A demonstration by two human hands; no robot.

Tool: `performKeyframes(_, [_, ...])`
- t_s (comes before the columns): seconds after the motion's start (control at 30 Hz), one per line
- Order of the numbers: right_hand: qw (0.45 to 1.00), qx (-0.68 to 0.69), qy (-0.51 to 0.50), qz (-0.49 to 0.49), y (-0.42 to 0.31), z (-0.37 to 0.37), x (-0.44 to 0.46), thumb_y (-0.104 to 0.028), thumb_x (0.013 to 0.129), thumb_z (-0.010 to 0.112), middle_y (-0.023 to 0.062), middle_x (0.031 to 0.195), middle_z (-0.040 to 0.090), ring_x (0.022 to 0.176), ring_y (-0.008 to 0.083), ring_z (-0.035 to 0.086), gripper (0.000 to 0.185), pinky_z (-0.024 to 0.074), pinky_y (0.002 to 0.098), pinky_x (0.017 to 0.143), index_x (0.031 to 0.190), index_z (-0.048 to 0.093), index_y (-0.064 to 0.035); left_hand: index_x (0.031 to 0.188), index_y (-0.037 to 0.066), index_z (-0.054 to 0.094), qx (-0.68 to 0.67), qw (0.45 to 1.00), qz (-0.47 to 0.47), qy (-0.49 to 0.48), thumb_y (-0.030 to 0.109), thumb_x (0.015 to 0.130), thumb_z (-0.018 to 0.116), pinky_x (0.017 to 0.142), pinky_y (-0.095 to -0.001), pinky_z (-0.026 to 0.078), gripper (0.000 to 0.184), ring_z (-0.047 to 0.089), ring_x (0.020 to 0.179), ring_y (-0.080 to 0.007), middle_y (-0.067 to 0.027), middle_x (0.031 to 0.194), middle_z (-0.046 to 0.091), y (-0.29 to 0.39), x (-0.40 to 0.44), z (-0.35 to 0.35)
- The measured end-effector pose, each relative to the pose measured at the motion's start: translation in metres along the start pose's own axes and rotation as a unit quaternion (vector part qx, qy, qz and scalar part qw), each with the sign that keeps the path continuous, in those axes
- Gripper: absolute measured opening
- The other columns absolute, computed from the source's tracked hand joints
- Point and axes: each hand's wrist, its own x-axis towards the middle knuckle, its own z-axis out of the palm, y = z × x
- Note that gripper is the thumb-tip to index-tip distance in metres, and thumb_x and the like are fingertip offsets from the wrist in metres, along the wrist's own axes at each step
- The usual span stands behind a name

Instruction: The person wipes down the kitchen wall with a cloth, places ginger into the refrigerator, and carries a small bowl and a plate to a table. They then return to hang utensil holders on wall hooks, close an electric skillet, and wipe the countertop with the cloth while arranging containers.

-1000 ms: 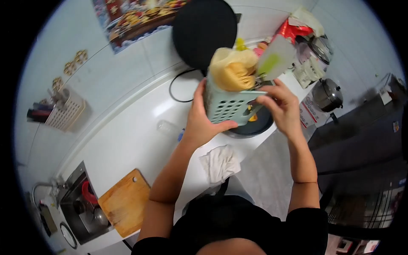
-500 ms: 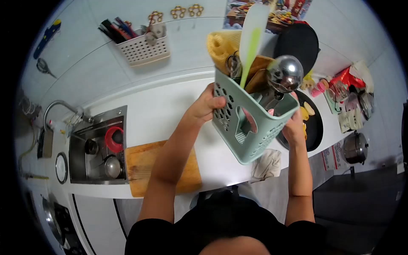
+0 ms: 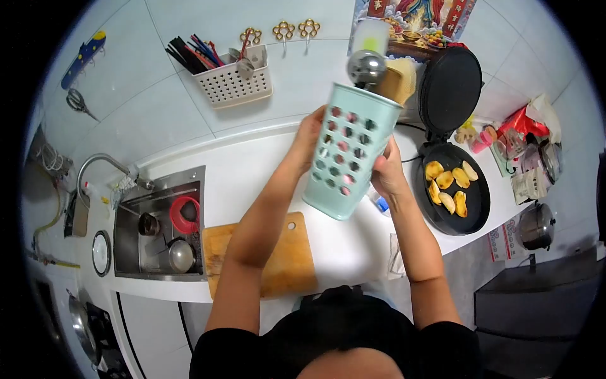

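Note:
Between my two hands I hold a pale green perforated plastic utensil holder (image 3: 344,155), raised above the white counter and slightly tilted. My left hand (image 3: 308,140) grips its left side, fingers partly hidden behind it. On the right side, my right hand (image 3: 388,167) is closed around the wall, thumb showing. A round metal ladle (image 3: 366,67), wooden utensils (image 3: 398,82) and a pale spatula (image 3: 370,38) stick out of the top. Below it to the left lies a wooden cutting board (image 3: 284,259).
An open electric griddle (image 3: 451,221) with several yellow slices stands at right. The sink (image 3: 145,259) at left holds a red strainer (image 3: 183,215) and pots. A white perforated basket (image 3: 233,85) hangs on the wall. A cloth (image 3: 396,259) lies at the counter's front edge.
The holder has turned so a different perforated side faces me, and it has moved slightly left and more upright. Both hands stay on it. The griddle's slices are now in fuller view.

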Motion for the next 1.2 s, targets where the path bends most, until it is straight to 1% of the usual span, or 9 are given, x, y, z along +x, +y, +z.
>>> performKeyframes(0.2, [0.983, -0.167, 0.076, -0.024, -0.015, 0.026, 0.031, -0.012, 0.068, 0.083, 0.0096, 0.115, 0.06, 0.103, 0.0174, 0.06, 0.079, 0.0488, 0.0318, 0.09, 0.132, 0.04, -0.0014, 0.131, 0.0, 0.046, -0.191, 0.969, 0.134, -0.08, 0.046, 0.098, 0.044, 0.082, -0.035, 0.054, 0.057, 0.064, 0.097, -0.0204, -0.0112, 0.12, 0.061, 0.007, 0.011, -0.054])
performKeyframes(0.4, [0.977, -0.204, 0.051, -0.038, 0.002, 0.021, 0.064, -0.016, 0.069, 0.083, 0.0097, 0.114, 0.061, 0.102, 0.0172, 0.061, 0.079, 0.0485, 0.0319, 0.091, 0.134, 0.039, -0.0007, 0.132, -0.007, 0.041, -0.057, 0.98, 0.187, -0.028, 0.025, 0.081, 0.074, 0.092, -0.0307, 0.048, 0.068, 0.06, 0.105, -0.0177, -0.0127, 0.116, 0.06, 0.019, 0.016, -0.065])
performKeyframes(0.57, [0.922, -0.374, 0.069, -0.069, 0.02, 0.016, 0.072, -0.035, 0.077, 0.077, 0.016, 0.148, 0.03, 0.132, 0.0266, 0.039, 0.098, 0.0364, 0.0377, 0.105, 0.149, 0.018, -0.0024, 0.129, -0.007, 0.046, 0.088, 0.925, 0.325, 0.176, 0.003, 0.071, 0.076, 0.086, -0.0306, 0.049, 0.066, 0.059, 0.097, -0.0164, -0.0108, 0.108, 0.06, 0.015, 0.013, -0.029])
performKeyframes(0.63, [0.965, -0.243, 0.091, 0.037, 0.007, 0.068, 0.064, -0.042, 0.078, 0.075, 0.0157, 0.148, 0.029, 0.132, 0.0259, 0.039, 0.099, 0.0346, 0.0382, 0.106, 0.149, 0.017, -0.0031, 0.13, -0.004, 0.048, 0.204, 0.867, 0.368, 0.267, 0.003, 0.075, 0.07, 0.089, -0.0303, 0.045, 0.06, 0.055, 0.1, -0.0172, -0.0109, 0.113, 0.054, -0.01, 0.02, -0.012])
performKeyframes(0.77, [0.999, -0.025, -0.014, -0.036, 0.046, 0.037, 0.074, -0.048, 0.082, 0.07, 0.0105, 0.137, 0.044, 0.121, 0.0219, 0.048, 0.088, 0.0401, 0.0363, 0.103, 0.143, 0.025, -0.0044, 0.12, 0.0, 0.062, 0.419, 0.754, 0.413, 0.292, -0.001, 0.083, 0.055, 0.096, -0.0367, 0.037, 0.037, 0.043, 0.107, -0.0277, -0.0154, 0.12, 0.032, -0.026, 0.015, 0.014])
performKeyframes(0.97, [0.999, -0.03, 0.011, -0.004, 0.046, 0.018, 0.084, -0.028, 0.077, 0.077, 0.0103, 0.128, 0.051, 0.114, 0.0211, 0.054, 0.078, 0.0471, 0.0354, 0.095, 0.138, 0.035, -0.0038, 0.121, 0.0, 0.059, 0.332, 0.824, 0.419, 0.187, 0.0, 0.078, 0.061, 0.098, -0.0417, 0.036, 0.043, 0.043, 0.112, -0.029, -0.0168, 0.128, 0.035, -0.022, -0.004, 0.011])
performKeyframes(1.07, [0.999, -0.032, -0.015, -0.03, 0.047, 0.003, 0.091, -0.03, 0.073, 0.078, 0.0112, 0.127, 0.052, 0.114, 0.0222, 0.054, 0.083, 0.0456, 0.0355, 0.097, 0.139, 0.034, -0.0037, 0.128, 0.001, 0.051, 0.474, 0.693, 0.46, 0.289, 0.004, 0.073, 0.068, 0.101, -0.0418, 0.036, 0.057, 0.043, 0.117, -0.031, -0.0164, 0.129, 0.04, -0.001, -0.022, -0.015])
performKeyframes(1.13, [0.997, -0.066, -0.032, -0.017, 0.04, -0.004, 0.094, -0.034, 0.068, 0.079, 0.0117, 0.129, 0.051, 0.116, 0.0231, 0.052, 0.091, 0.0423, 0.0361, 0.1, 0.14, 0.033, -0.0033, 0.133, 0.001, 0.043, 0.422, 0.728, 0.411, 0.35, 0.009, 0.07, 0.073, 0.105, -0.0407, 0.034, 0.07, 0.042, 0.124, -0.0317, -0.018, 0.128, 0.046, 0.019, -0.008, -0.038])
performKeyframes(1.2, [0.994, -0.089, -0.068, -0.017, 0.038, -0.012, 0.101, -0.035, 0.068, 0.08, 0.0116, 0.13, 0.051, 0.118, 0.0232, 0.051, 0.093, 0.0411, 0.0363, 0.101, 0.141, 0.032, -0.0031, 0.127, -0.003, 0.047, 0.254, 0.894, 0.292, 0.226, 0.01, 0.069, 0.076, 0.099, -0.0363, 0.04, 0.066, 0.05, 0.115, -0.0249, -0.0167, 0.12, 0.053, 0.024, 0.015, -0.079])
